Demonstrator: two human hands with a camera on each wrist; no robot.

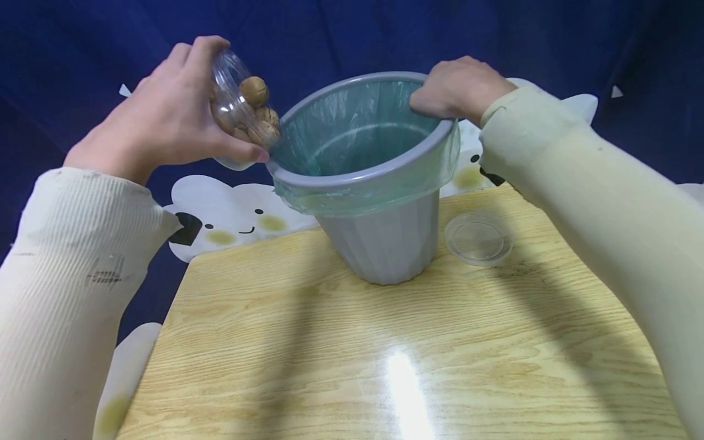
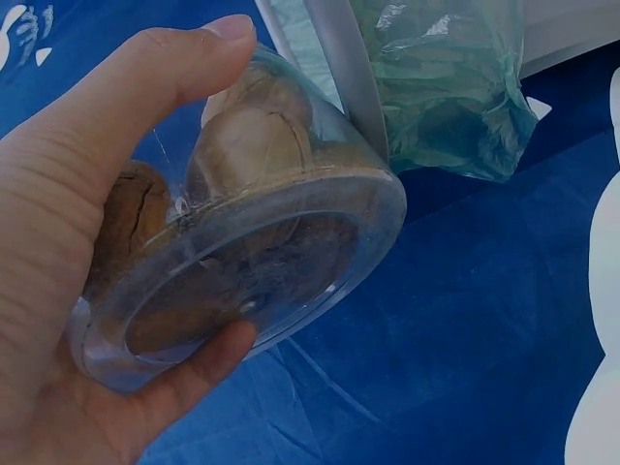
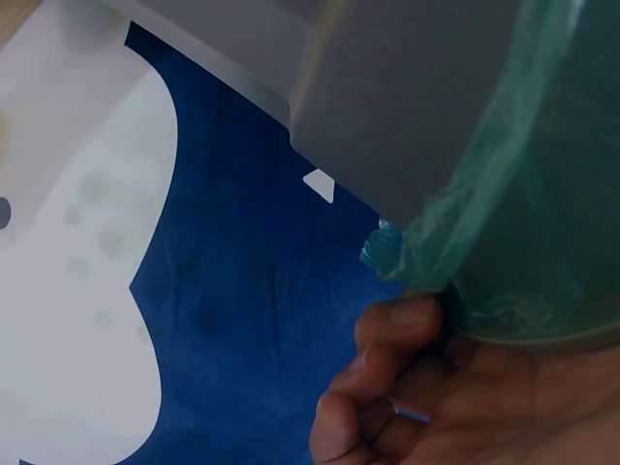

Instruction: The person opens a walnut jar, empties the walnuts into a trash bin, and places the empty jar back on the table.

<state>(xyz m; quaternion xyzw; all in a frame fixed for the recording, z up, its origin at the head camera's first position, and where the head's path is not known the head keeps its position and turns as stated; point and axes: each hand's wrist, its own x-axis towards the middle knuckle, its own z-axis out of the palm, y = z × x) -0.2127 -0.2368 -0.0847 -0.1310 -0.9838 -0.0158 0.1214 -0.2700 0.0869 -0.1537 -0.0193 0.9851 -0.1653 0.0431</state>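
Note:
In the head view my left hand (image 1: 176, 113) grips a clear plastic jar (image 1: 228, 85), tilted with its mouth toward the bin's rim. Several walnuts (image 1: 255, 91) lie inside the jar; the left wrist view shows the jar's round base (image 2: 252, 281) and more walnuts through its wall. The grey trash bin (image 1: 385, 238) stands upright at the table's far edge, lined with a green plastic bag (image 1: 363, 183) folded over its rim. My right hand (image 1: 459, 88) holds the bin's right rim, its fingers curled round the edge in the right wrist view.
A clear round lid (image 1: 478, 238) lies flat on the wooden table (image 1: 330, 354), right of the bin. Behind the table hangs dark blue cloth (image 1: 330, 36) with white cloud shapes (image 1: 236, 211).

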